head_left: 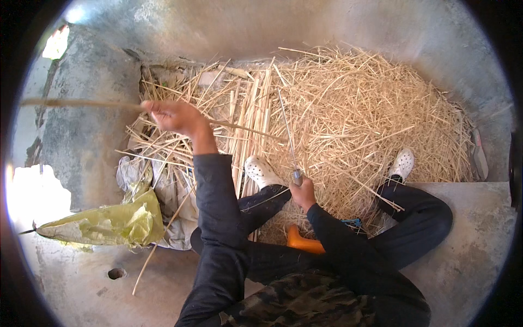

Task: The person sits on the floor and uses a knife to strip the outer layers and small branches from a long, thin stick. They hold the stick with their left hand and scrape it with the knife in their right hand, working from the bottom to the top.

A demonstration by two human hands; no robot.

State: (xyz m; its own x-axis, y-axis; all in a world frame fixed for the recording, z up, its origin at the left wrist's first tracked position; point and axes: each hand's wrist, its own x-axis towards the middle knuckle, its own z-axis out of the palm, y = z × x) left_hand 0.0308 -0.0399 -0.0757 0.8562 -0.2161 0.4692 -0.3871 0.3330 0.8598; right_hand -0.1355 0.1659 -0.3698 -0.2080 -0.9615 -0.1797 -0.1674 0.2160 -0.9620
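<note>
My left hand (175, 117) is raised over the left side, slightly blurred, its fingers closed round a long thin cane strip (245, 129). One end of the strip reaches far left past the wall. The other slopes down toward the middle, near the blade. In front of my body, my right hand (303, 193) is wrapped round the grey handle of a long, narrow-bladed knife (287, 122). Its blade points up and away, over the heap of pale shavings (354, 109). Longer split strips (256, 109) lie in a bundle left of the blade.
My feet wear cream clogs (261, 171) among the shavings. An orange plastic object (302, 242) lies between my legs. At left are a torn yellow-green sack (128, 219) and grey sheeting. Concrete walls (338, 24) enclose the heap; a round hole (116, 273) marks the floor at lower left.
</note>
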